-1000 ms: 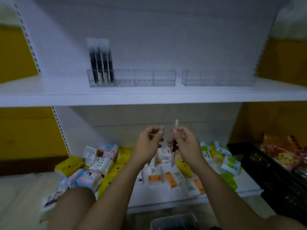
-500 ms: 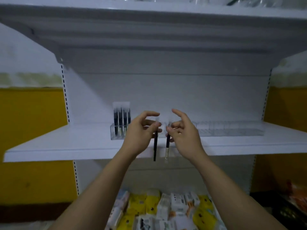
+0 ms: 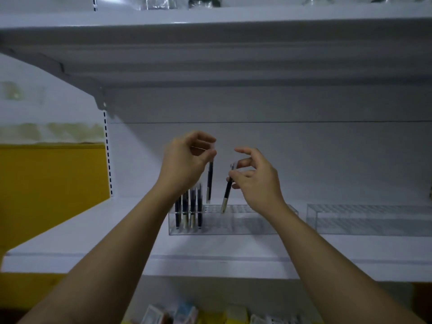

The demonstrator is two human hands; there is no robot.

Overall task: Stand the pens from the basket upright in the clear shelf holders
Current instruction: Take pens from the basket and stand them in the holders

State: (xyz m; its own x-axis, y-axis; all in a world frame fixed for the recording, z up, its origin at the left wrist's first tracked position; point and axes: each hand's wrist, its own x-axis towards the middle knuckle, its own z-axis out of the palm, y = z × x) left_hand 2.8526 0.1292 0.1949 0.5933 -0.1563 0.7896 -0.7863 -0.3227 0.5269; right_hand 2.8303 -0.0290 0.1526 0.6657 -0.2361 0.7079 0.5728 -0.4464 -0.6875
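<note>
My left hand (image 3: 184,157) pinches a dark pen (image 3: 209,181) by its top, and the pen hangs upright just above the clear holder (image 3: 233,224) on the white shelf. My right hand (image 3: 254,178) pinches a second dark pen (image 3: 227,192), tilted, with its pale tip at the holder's gridded top. Several dark pens (image 3: 189,209) stand upright in the holder's left end, partly behind my left wrist. The basket is out of view.
A second clear holder (image 3: 369,219) sits to the right on the same white shelf (image 3: 70,239). Another shelf (image 3: 210,22) hangs overhead with jars on it. Small boxed goods (image 3: 187,314) lie on the shelf below. A yellow wall panel (image 3: 51,178) is at left.
Both hands rose from the lower shelf level to the holder, each carrying a pen. The pens now hover over the holder's slots, and the view tilted upward.
</note>
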